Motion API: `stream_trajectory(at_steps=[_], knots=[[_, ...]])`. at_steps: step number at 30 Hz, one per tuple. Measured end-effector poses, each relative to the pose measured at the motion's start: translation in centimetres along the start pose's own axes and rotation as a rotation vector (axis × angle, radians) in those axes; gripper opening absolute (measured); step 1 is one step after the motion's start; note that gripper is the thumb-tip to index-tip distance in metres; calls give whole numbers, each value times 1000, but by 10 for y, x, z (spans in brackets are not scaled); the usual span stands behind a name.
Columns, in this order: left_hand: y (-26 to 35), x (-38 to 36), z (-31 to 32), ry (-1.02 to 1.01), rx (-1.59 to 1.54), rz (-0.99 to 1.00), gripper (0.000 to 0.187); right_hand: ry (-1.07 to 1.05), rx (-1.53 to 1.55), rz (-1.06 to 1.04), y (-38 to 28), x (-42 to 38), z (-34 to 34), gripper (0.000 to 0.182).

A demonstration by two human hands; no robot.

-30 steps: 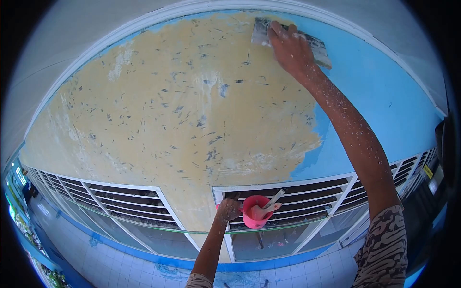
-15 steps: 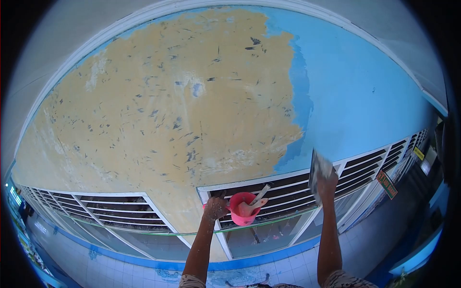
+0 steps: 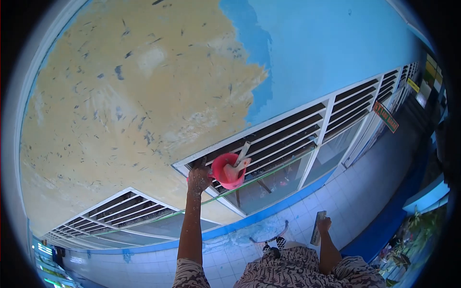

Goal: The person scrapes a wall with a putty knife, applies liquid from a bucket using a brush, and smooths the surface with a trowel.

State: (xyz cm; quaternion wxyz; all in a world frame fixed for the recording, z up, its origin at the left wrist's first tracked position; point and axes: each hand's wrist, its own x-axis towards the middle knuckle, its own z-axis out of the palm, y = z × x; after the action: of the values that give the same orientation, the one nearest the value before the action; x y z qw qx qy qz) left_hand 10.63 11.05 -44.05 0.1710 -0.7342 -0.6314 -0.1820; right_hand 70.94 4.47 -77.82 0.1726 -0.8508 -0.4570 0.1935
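1. Gripping a flat trowel (image 3: 318, 229) low down, the right hand (image 3: 325, 224) is closed around its handle just above the patterned shirt (image 3: 288, 271), with the blade pointing up and a little tilted.
2. Raised higher on an outstretched arm, the left hand (image 3: 198, 178) is closed on a pink bucket (image 3: 225, 170), holding it by its near side; both hand and forearm are speckled with pale flecks.
3. Standing in the bucket is a scraper (image 3: 238, 163), whose pale handle sticks up past the rim.
4. Behind the bucket runs a white slatted vent (image 3: 307, 129) with glass panes below it and a blue-trimmed tiled wall (image 3: 336, 197) beneath.
5. Farthest off, the upper wall (image 3: 125, 96) is coated in rough yellowish filler dotted with dark flecks, which meets bare blue paint (image 3: 326, 43) along a ragged edge.
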Motion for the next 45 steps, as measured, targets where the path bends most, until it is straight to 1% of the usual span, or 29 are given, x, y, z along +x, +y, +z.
stream_trajectory(at_steps=[1, 4, 5, 8, 9, 11, 13, 16, 19, 21, 22, 24, 25, 26, 27, 28, 29, 30, 32, 33, 35, 36, 37, 38, 39, 41, 42, 44, 45], knots=[[1, 1, -1, -15, -5, -21, 24, 2, 69, 161, 10, -10, 3, 38], [6, 4, -8, -34, -27, -32, 23, -15, -15, 167, 55, -49, 10, 39], [8, 4, -12, -39, -32, -41, 21, -70, -40, 262, 54, -62, -2, 41], [10, 6, -18, -95, -33, -75, 20, -97, -124, 214, 73, -81, -12, 43], [10, 6, -18, -77, -20, -53, 19, -109, -116, 263, 76, -82, -13, 47], [7, 7, -15, -58, -9, -27, 18, -111, -59, 303, 78, -83, -15, 48], [4, 6, -10, -58, -42, -69, 17, -108, -2, 338, 75, -81, -16, 49], [6, 8, -14, -67, 2, -52, 18, -153, -18, 264, 67, -71, -4, 51], [11, 9, -19, -77, 22, -57, 21, -157, -18, 210, 44, -71, -4, 47], [8, 6, -14, -71, 6, -72, 21, -215, -6, 35, 50, -62, 18, 46], [7, 5, -11, -52, -7, -80, 21, -218, -18, 34, 52, -59, 28, 46], [11, 5, -12, -33, 6, -71, 20, -198, -62, -129, 47, -55, 38, 57], [11, 6, -12, 7, 11, -30, 18, -198, -38, -172, 43, -54, 38, 60], [12, 7, -14, 47, 17, 12, 16, -200, -43, -179, 26, -53, 32, 60], [11, 9, -15, 46, 17, 2, 16, -206, 3, -151, 9, -53, 26, 56], [9, 12, -17, -1, -15, -50, 15, -213, 46, -121, 0, -53, 19, 52], [13, 5, -16, -56, -57, -119, 14, -195, 84, -157, 13, -35, 48, 41], [15, 5, -16, -121, -48, -175, 13, -144, 96, -163, 9, -34, 49, 32], [15, 5, -14, -200, -30, -258, 13, -147, 99, -183, 6, -30, 50, 32], [16, 3, -12, -201, -33, -262, 13, -148, 94, -185, -1, -30, 44, 32], [14, 2, -9, -50, -55, -172, 13, -257, 125, -140, -15, -34, 26, 31], [14, 4, -11, -48, -53, -173, 13, -258, 127, -142, -22, -36, 19, 31], [15, 4, -12, -42, -45, -171, 13, -309, 148, -145, -26, -39, 9, 35], [17, 3, -10, -37, -39, -170, 13, -361, 166, -147, -20, -37, 8, 39], [18, 2, -9, -37, -41, -174, 13, -361, 162, -148, -16, -36, 8, 39], [17, 2, -9, 40, -12, -115, 14, -311, 131, -119, -4, -36, 13, 41], [18, 2, -10, 43, -6, -119, 14, -313, 133, -126, 10, -35, 19, 41], [23, 4, -14, -18, -40, -199, 17, -129, -49, -217, 41, -33, 32, 46], [23, 3, -14, -18, -44, -209, 19, -130, -42, -224, 45, -34, 28, 46]])
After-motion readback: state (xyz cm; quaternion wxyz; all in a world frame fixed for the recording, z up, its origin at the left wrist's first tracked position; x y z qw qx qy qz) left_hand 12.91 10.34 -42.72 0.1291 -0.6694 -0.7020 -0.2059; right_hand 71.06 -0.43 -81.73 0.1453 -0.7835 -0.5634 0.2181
